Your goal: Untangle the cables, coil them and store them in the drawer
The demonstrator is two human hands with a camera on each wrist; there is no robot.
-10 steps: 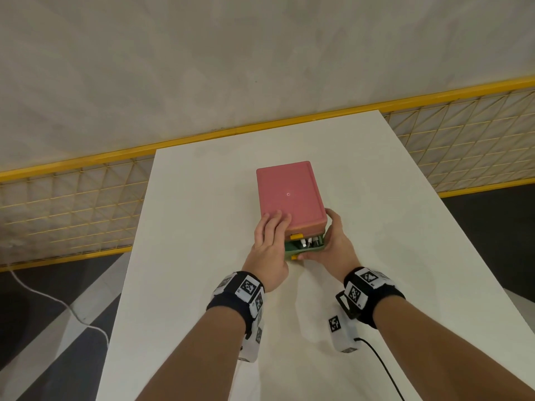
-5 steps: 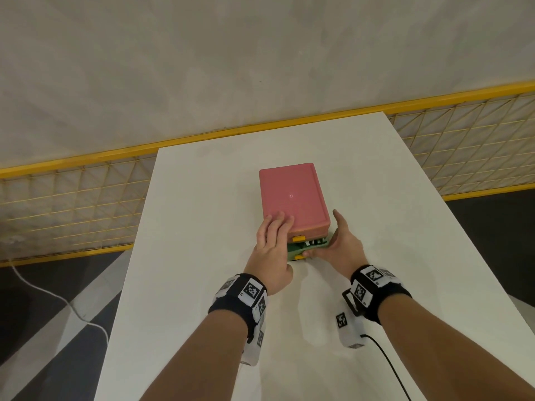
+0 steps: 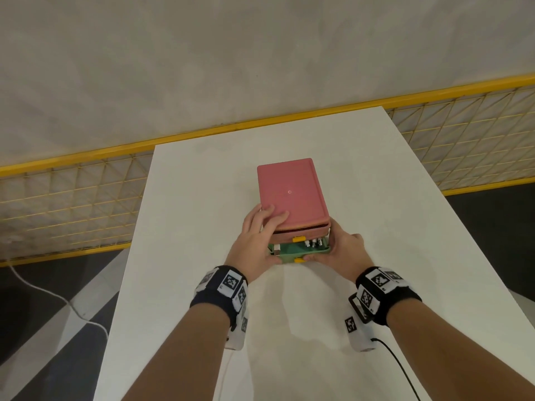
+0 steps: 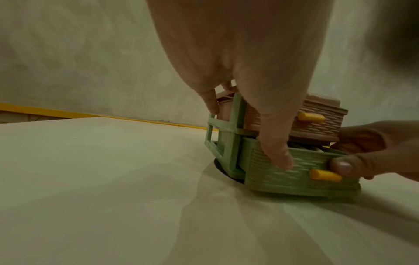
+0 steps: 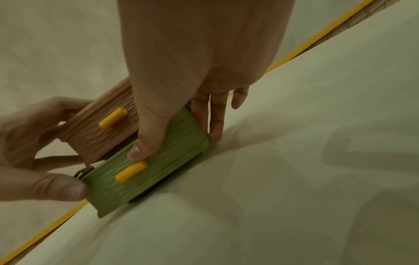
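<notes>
A small drawer unit with a pink top [image 3: 289, 192] stands mid-table. Its lower green drawer [image 3: 301, 250] [image 4: 283, 177] [image 5: 102, 193] sticks partly out, and metal cable plugs [image 3: 314, 243] show inside it. My left hand [image 3: 259, 237] lays straight fingers on the pink top, its thumb [image 4: 278, 157] pressing the drawer's left front corner. My right hand [image 3: 338, 247] lies along the unit's right side, its thumb [image 5: 145, 148] pressing the drawer front just above the yellow handle [image 5: 131, 171]. The pink upper drawer [image 5: 90, 136] also stands slightly out. The cables' coils are hidden.
The white table [image 3: 202, 198] ends at a yellow mesh fence [image 3: 72, 204] by a grey wall. A black cord [image 3: 399, 369] trails from my right wrist camera. A white cord [image 3: 43, 293] lies on the dark floor at left.
Half a second ago the green drawer was almost pushed in; now it shows more of its inside. My left thumb has come down onto its corner, and my right hand hugs its right end.
</notes>
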